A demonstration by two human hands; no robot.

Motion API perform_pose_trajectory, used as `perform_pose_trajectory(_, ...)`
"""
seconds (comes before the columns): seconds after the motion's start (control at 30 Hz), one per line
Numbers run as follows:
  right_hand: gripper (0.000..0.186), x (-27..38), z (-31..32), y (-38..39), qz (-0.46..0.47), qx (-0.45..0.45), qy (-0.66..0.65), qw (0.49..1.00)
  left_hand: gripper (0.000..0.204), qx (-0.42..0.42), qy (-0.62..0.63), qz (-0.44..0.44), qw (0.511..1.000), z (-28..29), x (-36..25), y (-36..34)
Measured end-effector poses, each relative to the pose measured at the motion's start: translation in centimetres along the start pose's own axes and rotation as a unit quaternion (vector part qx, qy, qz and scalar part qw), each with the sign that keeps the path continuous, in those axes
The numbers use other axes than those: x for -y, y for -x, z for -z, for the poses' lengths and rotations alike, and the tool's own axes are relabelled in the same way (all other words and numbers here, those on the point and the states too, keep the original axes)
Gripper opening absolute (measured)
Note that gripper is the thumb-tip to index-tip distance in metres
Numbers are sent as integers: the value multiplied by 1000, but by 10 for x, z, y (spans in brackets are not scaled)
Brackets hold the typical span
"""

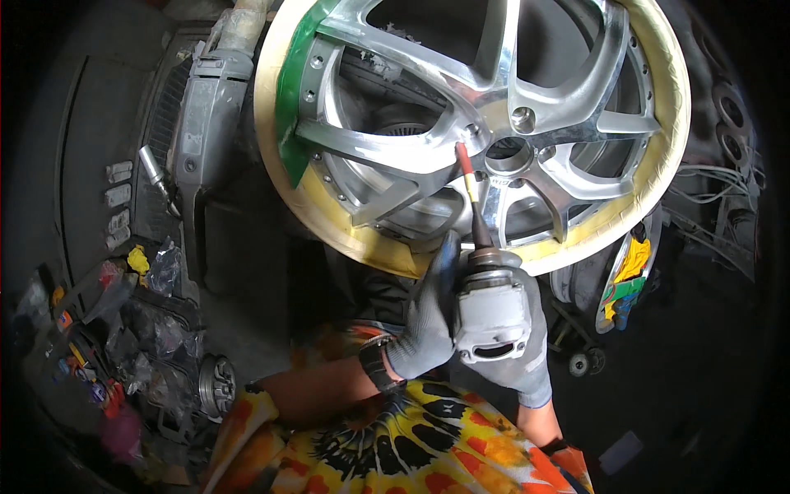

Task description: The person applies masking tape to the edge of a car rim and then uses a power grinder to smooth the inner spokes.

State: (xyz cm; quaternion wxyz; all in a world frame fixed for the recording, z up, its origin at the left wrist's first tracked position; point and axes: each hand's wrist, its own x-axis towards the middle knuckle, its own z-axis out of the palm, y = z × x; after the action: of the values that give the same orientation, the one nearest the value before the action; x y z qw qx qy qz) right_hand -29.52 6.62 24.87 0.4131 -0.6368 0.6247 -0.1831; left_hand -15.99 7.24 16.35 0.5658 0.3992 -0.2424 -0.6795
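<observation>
In front of me is a bare-metal alloy wheel (403, 150), its rim wrapped in cream masking tape (362, 244) with a strip of green tape (290, 123) at the left. My right hand (533, 346), in a grey glove, wraps round the grey body of a die grinder (492, 313) from the right and below. From the left my gloved left hand (429, 317) grips the same tool. A slim reddish tip (463, 156) on the grinder's spindle reaches a spoke near the centre bore (508, 155). Whether the tip is spinning cannot be told.
A grey machine arm (210, 123) stands left of the wheel, beside a metal-handled tool (156, 173). Clutter and plastic bags (156, 329) fill the lower left, near another wheel (217, 387). At the right are a caster (579, 364), yellow and green items (632, 272) and pale cables (708, 191).
</observation>
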Motion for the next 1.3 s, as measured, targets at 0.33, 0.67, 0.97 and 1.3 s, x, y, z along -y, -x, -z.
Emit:
perform_pose_trajectory(0.33,89,17,-17,4,-27,14,-37,999,61,43,97,174,979,12,-35,-3)
perform_pose_trajectory(0.67,87,54,-68,-12,-8,26,-72,997,86,-14,397,343,851,86,-42,1)
perform_pose_trajectory(0.97,86,80,-102,-45,-38,40,-117,992,76,84,267,283,917,127,-79,-23)
perform_pose_trajectory(1.3,83,78,-101,-46,-24,23,-96,995,62,144,595,280,740,124,-67,-30)
